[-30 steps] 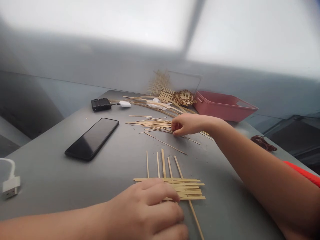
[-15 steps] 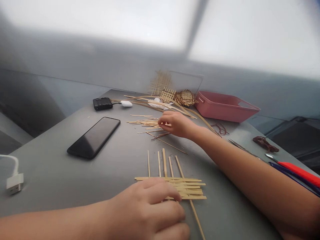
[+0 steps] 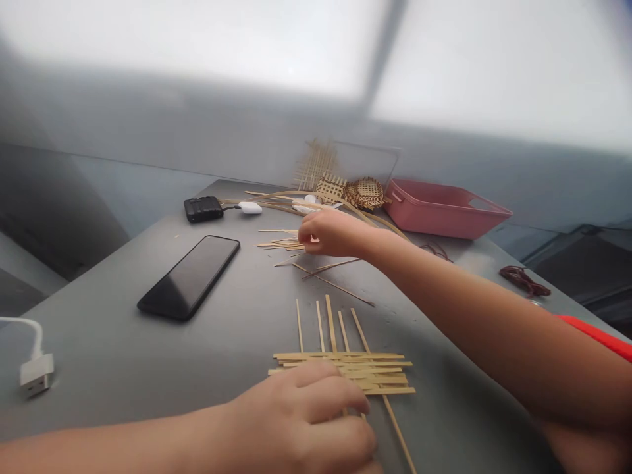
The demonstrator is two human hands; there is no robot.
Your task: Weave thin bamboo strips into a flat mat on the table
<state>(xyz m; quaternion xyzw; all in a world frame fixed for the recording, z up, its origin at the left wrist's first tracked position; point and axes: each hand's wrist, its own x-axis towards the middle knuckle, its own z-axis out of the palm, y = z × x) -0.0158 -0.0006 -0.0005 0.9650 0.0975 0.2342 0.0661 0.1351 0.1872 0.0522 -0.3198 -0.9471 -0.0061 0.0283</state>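
My left hand [image 3: 316,415] rests on a partly woven piece of flat bamboo strips [image 3: 380,378], fingers spread and slightly bent, covering its left and near side. Several uprights stick out beyond the crosswise strips, and one runs toward me at the lower right. Farther off, my right hand [image 3: 323,232] reaches over a loose pile of thin bamboo strips [image 3: 279,244]. Its fingers are pinched together at the pile's right end, with a strip at the fingertips. The exact grip is partly hidden by the hand.
A phone [image 3: 190,276] lies left of the pile, with a black power bank [image 3: 203,209] and white case [image 3: 249,208] behind. Woven baskets [image 3: 364,193] and a pink bin [image 3: 447,209] stand at the back. Dark cord [image 3: 524,281] lies right; a USB plug [image 3: 37,374] lies left.
My right hand has moved a little left and away over the strip pile, its forearm now covering tools at the right. My left hand stays on the woven strips.
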